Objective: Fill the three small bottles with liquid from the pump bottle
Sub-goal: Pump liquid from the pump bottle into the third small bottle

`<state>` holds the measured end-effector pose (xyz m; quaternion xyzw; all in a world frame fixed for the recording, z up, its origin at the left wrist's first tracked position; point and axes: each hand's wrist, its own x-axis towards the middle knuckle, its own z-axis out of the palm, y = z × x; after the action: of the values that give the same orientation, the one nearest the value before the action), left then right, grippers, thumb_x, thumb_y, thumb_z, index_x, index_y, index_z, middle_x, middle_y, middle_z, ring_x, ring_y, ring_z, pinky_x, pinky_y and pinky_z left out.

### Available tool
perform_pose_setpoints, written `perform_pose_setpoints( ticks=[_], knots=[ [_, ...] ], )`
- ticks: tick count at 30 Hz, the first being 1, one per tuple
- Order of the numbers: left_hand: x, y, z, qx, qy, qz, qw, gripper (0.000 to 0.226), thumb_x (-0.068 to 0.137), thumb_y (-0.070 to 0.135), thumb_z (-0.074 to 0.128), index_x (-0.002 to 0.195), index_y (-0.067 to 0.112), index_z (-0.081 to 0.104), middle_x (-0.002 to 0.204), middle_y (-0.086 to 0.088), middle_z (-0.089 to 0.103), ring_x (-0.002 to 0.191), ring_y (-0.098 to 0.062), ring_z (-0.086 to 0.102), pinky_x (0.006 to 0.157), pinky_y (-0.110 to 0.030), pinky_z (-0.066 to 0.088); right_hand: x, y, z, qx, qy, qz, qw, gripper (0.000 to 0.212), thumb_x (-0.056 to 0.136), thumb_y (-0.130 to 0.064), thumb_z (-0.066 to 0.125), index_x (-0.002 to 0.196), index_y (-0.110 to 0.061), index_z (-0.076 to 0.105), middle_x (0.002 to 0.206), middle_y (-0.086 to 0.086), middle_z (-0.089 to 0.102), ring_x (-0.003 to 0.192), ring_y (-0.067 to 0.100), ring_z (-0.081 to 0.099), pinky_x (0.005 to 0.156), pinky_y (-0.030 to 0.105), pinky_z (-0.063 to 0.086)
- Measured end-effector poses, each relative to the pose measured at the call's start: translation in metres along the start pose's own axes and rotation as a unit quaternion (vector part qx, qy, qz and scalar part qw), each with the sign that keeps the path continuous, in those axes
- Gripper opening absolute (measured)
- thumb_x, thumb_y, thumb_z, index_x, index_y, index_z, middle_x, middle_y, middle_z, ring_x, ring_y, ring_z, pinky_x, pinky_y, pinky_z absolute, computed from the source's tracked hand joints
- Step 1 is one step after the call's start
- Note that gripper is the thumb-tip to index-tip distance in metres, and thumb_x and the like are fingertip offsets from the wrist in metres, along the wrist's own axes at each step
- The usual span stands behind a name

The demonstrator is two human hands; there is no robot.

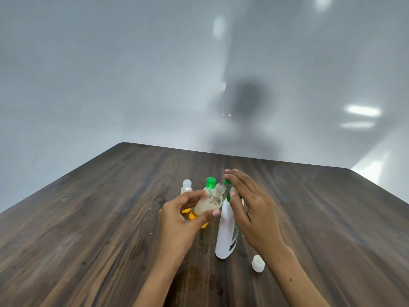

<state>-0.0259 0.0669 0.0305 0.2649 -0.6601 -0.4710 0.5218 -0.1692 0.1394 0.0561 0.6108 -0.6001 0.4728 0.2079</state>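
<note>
I'm seeing the uncapped clear bottle (210, 201) tilted, neck pointing up and right toward the green pump nozzle (228, 183), mouth just beside it. It's holding a cloudy, foamy liquid in its lower half. My left hand (183, 216) is gripping it, fingers curled round the body, thumb across the front near the base.

The white pump bottle (226, 231) is standing upright on the surface (99, 218), just right of the clear bottle, green-printed label facing right. My right hand (247, 202) is lying over the pump head, fingers fairly straight and loosely spread, thumb touching the green collar. I can't tell whether the pump is pressed down.

Behind the held bottle, a green-capped bottle (210, 182) is standing, mostly hidden; only its cap and shoulder are showing. Left of that, a small frosted bottle with a white cap (186, 187) is standing upright, well behind my left hand. Something orange (192, 214) is showing under and between my left fingers; I can't tell what it is.

A loose white cap (258, 263) is lying on the surface near the pump bottle's base, to its right, just beside my right forearm.

The surface is dark wood-grain. Behind it, a glossy pale wall (110, 74) is showing blurred light reflections.
</note>
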Motion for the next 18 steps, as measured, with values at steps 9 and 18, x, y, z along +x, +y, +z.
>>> perform_pose_setpoints(
  ticks=[9, 18],
  knots=[
    [-0.0017, -0.0055, -0.0005, 0.006, 0.002, 0.0, 1.0, 0.045, 0.059, 0.031, 0.088, 0.101, 0.027, 0.074, 0.095, 0.014, 0.075, 0.095, -0.006, 0.069, 0.083, -0.024, 0.054, -0.0037, 0.001, 0.0058, -0.011, 0.01, 0.005, 1.0, 0.042, 0.092, -0.028, 0.037, 0.119, -0.011, 0.064, 0.126, -0.002, 0.06, 0.122, 0.009, 0.051, 0.096, 0.035, 0.048],
    [-0.0023, -0.0024, 0.0003, -0.002, 0.005, 0.007, 1.0, 0.044, 0.059, 0.026, 0.089, 0.101, 0.025, 0.075, 0.094, 0.014, 0.075, 0.093, -0.003, 0.068, 0.077, -0.015, 0.053, -0.0025, -0.0005, 0.003, -0.025, 0.002, 0.012, 1.0, 0.044, 0.091, -0.033, 0.038, 0.12, -0.013, 0.064, 0.127, -0.003, 0.06, 0.121, 0.009, 0.052, 0.095, 0.037, 0.05]
  ],
)
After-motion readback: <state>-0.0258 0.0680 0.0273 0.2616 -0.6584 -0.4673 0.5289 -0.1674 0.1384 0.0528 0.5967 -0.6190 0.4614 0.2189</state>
